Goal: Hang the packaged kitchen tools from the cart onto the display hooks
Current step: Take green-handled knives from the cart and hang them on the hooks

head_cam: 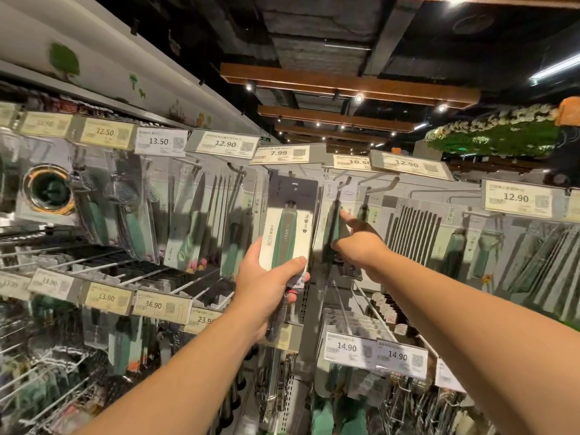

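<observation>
Hanging green-handled tool pack point(287, 229) | left hand point(266, 277) fingers wrap its lower end, below 7.99 tag point(284, 153) | right hand point(357, 243) holds hung pack point(333, 229) aside | lift hole onto hook point(343, 182), keep card upright

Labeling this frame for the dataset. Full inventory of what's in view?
held package: one, grey card, green-handled tool, centre, raised toward the hooks
hanging package: one, green-handled, just right of the held one
price tags: many, pale yellow or white, along the shelf rails
display hooks: several, grey metal, upper centre
packaged tools: many, mostly green-handled, hanging left and right
ceiling beams: several, brown, above
left hand: grip on the held package's lower end
right hand: on the hanging package, forefinger extended
</observation>
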The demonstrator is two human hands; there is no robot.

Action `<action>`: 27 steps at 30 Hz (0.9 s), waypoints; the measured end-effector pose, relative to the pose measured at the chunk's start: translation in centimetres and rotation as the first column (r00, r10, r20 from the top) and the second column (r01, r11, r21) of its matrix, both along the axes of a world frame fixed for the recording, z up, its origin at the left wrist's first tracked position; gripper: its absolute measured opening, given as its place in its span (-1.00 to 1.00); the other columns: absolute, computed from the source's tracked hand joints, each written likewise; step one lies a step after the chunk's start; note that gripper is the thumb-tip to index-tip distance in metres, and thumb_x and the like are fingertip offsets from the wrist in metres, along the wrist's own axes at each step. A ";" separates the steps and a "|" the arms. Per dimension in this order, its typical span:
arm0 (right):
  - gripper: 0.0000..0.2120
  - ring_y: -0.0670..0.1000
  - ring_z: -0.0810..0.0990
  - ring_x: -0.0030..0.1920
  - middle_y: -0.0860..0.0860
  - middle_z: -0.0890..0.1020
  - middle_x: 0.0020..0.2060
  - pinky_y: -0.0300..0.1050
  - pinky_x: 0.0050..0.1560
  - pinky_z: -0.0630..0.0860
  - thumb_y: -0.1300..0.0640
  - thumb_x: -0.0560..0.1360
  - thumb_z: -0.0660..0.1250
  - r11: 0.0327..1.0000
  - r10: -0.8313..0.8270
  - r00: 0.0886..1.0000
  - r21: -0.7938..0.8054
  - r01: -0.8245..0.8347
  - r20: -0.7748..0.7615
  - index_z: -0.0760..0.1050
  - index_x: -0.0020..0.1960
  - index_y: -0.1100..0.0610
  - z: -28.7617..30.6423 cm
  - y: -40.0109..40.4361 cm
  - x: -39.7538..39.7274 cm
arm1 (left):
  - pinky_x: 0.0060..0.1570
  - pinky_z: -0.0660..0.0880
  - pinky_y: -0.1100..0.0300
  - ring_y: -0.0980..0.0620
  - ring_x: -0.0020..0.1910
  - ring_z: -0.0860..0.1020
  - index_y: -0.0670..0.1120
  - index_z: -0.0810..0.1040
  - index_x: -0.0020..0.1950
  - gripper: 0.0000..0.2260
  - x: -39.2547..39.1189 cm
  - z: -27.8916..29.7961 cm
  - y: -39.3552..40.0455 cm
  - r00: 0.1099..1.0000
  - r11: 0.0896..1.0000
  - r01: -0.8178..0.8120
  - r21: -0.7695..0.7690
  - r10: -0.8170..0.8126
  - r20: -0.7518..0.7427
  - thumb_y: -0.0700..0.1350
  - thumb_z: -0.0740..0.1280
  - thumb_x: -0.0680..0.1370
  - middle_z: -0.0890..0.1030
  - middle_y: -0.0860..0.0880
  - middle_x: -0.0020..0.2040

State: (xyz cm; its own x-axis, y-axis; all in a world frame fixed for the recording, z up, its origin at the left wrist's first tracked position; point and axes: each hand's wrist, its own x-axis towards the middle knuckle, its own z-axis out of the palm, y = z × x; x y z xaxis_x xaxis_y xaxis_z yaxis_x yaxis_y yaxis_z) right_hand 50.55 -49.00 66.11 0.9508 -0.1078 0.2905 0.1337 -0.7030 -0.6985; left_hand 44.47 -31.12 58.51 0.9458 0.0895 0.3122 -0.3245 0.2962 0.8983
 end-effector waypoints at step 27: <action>-0.54 -0.06 0.41 -0.16 -0.04 0.46 -0.13 -0.18 -0.30 0.27 -0.09 0.30 0.53 1.000 0.031 0.965 -0.010 -0.029 0.262 0.21 -0.18 -0.06 -2.9 4.4 -9.8 | -0.30 0.62 0.25 0.04 -0.02 0.71 0.06 0.44 0.43 -0.62 -2.6 0.3 -4.5 0.993 0.980 -0.117 0.161 0.120 -0.006 -0.26 0.28 0.67 0.71 -0.01 0.11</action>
